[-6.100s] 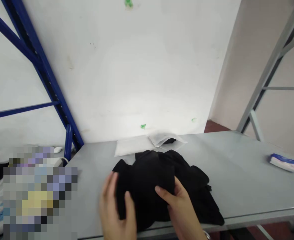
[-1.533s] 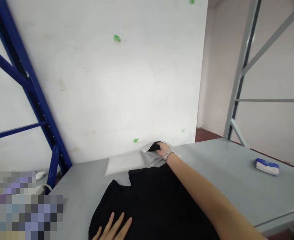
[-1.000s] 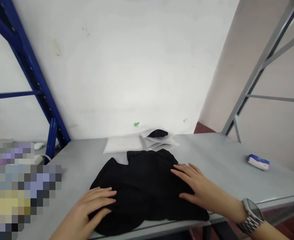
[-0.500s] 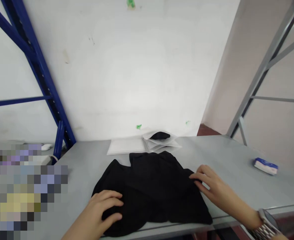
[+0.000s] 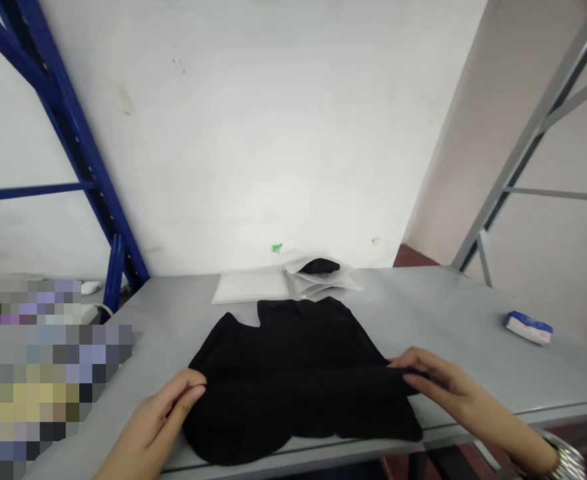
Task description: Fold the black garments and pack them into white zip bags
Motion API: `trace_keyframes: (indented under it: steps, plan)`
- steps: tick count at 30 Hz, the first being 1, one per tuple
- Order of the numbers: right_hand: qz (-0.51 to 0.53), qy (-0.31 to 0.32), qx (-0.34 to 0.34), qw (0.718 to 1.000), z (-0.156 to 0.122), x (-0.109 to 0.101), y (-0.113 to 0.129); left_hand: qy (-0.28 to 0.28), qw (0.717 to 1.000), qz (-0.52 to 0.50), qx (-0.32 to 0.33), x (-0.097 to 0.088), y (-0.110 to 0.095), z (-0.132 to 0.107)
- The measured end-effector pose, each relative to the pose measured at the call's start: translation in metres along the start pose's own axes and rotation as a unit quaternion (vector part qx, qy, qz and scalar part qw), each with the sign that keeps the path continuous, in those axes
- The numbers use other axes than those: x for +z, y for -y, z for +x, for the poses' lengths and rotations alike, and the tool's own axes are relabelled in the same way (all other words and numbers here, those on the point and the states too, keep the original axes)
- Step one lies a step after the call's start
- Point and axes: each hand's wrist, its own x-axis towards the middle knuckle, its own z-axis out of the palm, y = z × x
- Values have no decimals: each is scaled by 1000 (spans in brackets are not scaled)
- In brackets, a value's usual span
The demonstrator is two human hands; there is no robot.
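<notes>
Pinching black garment [image 5: 298,353] by fold ends: left hand [image 5: 166,413], right hand [image 5: 440,387] | spans between them (on table [image 5: 473,333])

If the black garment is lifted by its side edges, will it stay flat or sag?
Probably floppy: the black garment creases into a ridge between the left hand and right hand, so its middle would likely sag. It seems light: fingertips alone pinch it.

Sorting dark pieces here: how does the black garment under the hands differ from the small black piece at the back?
The black garment is large and spread out; the small black piece is far smaller and bunched. The garment lies on the grey table; the piece sits atop a stack of white bags. The left hand and right hand pinch the garment; nothing touches the piece. Both look plain black.
</notes>
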Motion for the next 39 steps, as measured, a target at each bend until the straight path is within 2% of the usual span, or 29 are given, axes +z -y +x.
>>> trace_keyframes:
  steps: [5, 7, 10, 12, 14, 16, 19, 22, 24, 26, 28, 31, 32, 34, 36, 37, 39]
  plan:
    - [45, -28, 5, 999, 29, 13, -12, -24, 996, 64, -63, 13, 5, 17]
    - [46, -28, 41, 998, 40, 19, -17, -7, 989, 108, -97, 18, 9, 22]
    - [1, -17, 81, 997, 49, 23, -20, 33, 973, 177, -143, 18, 13, 26]
    - [-72, -27, 51, 996, 55, 20, -19, 39, 965, 215, -145, 13, 10, 29]
    - [-134, -53, 6, 990, 62, 14, -16, 15, 965, 239, -103, 9, 0, 36]
    - [-157, -75, -47, 984, 73, 11, -11, 5, 970, 241, -27, 11, -17, 48]
    - [-168, -54, -122, 977, 93, 14, -3, 60, 972, 218, 69, 26, -41, 72]
    - [-200, -33, -157, 967, 106, 21, 3, 97, 968, 207, 105, 44, -51, 92]
    - [-210, -59, -184, 959, 105, 23, 7, 97, 966, 206, 122, 47, -53, 96]
    - [-202, -91, -217, 951, 95, 21, 10, 84, 965, 203, 140, 45, -55, 90]
    - [-195, -95, -243, 946, 77, 18, 13, 71, 967, 187, 156, 40, -57, 73]
    - [-212, -36, -239, 947, 44, 18, 13, 60, 978, 131, 153, 39, -48, 37]
    - [-220, -11, -225, 949, 35, 19, 12, 45, 983, 118, 135, 40, -40, 25]
    - [-228, 20, -187, 955, 21, 24, 8, -35, 989, 131, 64, 42, -20, 5]
    - [-217, 16, -149, 965, 16, 30, 1, -114, 977, 181, -22, 39, -3, -9]
    - [-206, 6, -135, 969, 17, 33, -2, -130, 968, 210, -56, 36, 3, -13]
    - [-189, -31, -112, 975, 23, 39, -10, -114, 954, 258, -102, 27, 6, -20]
